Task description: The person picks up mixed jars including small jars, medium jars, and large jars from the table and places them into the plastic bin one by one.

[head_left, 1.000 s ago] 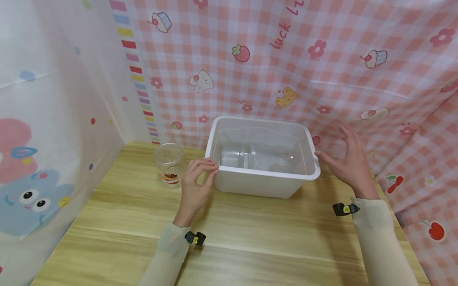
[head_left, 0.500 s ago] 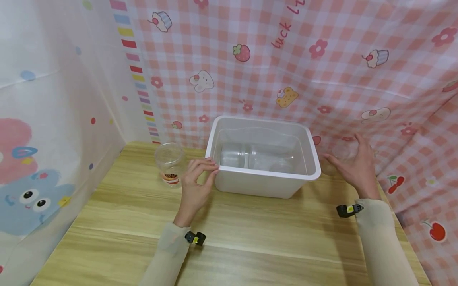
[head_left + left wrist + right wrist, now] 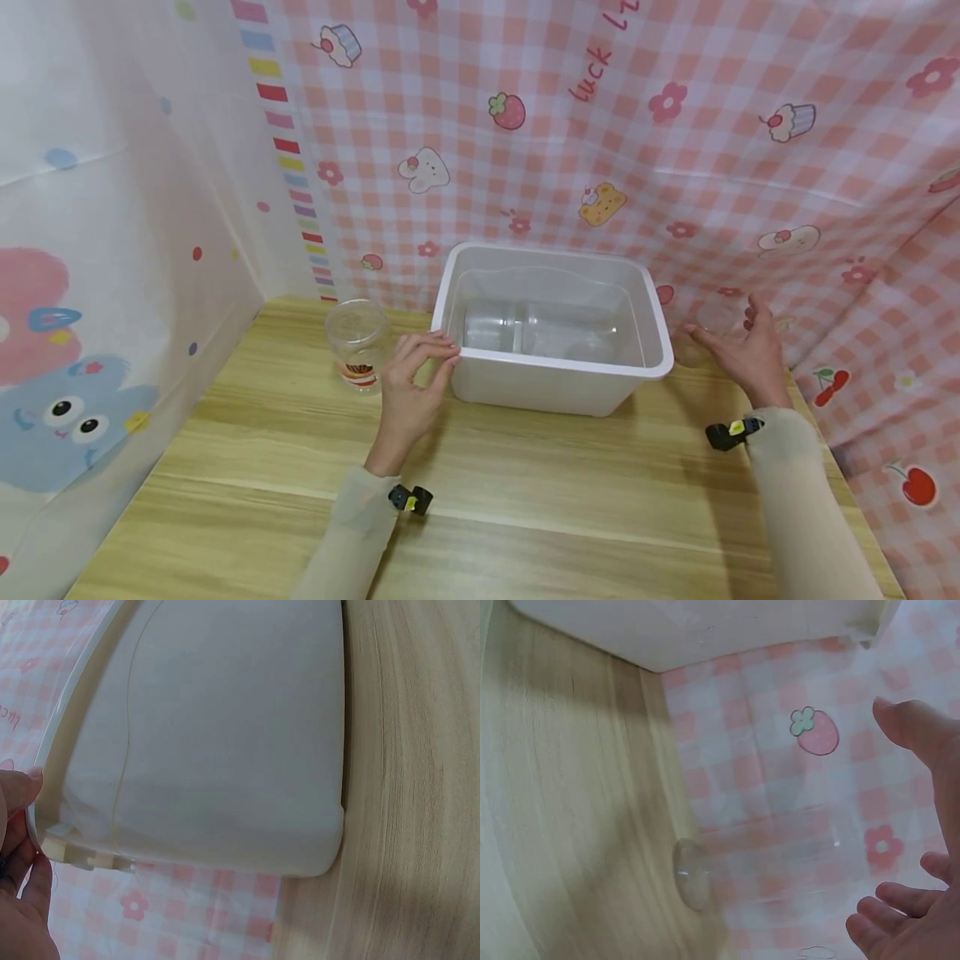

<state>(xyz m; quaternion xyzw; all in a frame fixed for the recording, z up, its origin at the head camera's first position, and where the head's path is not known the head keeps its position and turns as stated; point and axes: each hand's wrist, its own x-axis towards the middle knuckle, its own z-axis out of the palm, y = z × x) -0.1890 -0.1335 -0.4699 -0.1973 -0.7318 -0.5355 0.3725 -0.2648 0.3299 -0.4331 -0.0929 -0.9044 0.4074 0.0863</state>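
A white plastic bin [image 3: 540, 385] stands on the table, with clear cups [image 3: 491, 327] lying on their sides inside. My left hand [image 3: 411, 387] pinches the bin's rim at its front left corner; in the left wrist view, fingertips [image 3: 26, 784] press the rim. My right hand [image 3: 750, 354] hovers to the right of the bin, thumb and fingers spread apart. Beside it a faint transparent cup [image 3: 716, 321] stands near the table's back edge. The right wrist view shows that cup's round base [image 3: 692, 874] on the wood, with a gap between cup and fingers.
Another clear cup [image 3: 356, 343] with a printed label stands left of the bin, close to my left hand. A pink checked cloth [image 3: 525, 167] hangs right behind the table [image 3: 525, 500]. A white patterned cloth [image 3: 150, 250] hangs at the left.
My right hand has moved right, away from the bin's edge, and slightly lower, to beside the transparent cup. The left hand and the bin stay in place.
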